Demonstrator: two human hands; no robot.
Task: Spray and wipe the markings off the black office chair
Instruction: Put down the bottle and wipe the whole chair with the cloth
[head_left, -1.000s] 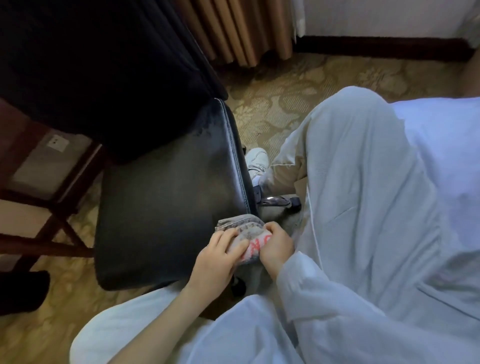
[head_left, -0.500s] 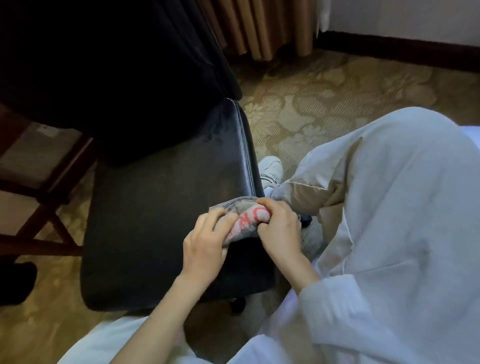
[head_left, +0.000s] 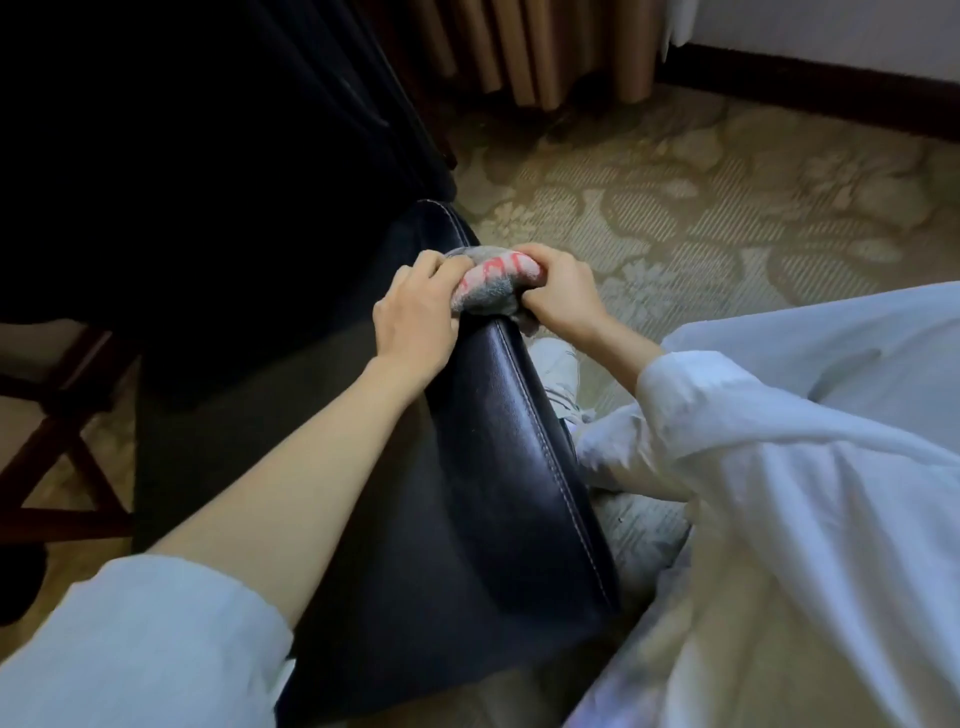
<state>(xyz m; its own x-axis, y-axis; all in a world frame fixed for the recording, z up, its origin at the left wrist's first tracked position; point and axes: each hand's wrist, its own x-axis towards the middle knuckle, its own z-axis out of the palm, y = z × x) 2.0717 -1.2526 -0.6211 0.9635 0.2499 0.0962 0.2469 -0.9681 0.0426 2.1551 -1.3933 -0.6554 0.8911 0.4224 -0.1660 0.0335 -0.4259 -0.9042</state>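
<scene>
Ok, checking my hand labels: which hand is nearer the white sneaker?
Right. The right hand grips the grey-and-red cloth just past the white sneaker; the left hand grips it farther left, over the black leather chair seat.

No words we can read.
The only thing close to writing that we find is a run of red marks on the grey cloth (head_left: 491, 283). It is bunched up and folded over itself, so we cannot tell whether they are letters, numbers or just a pattern.
</scene>
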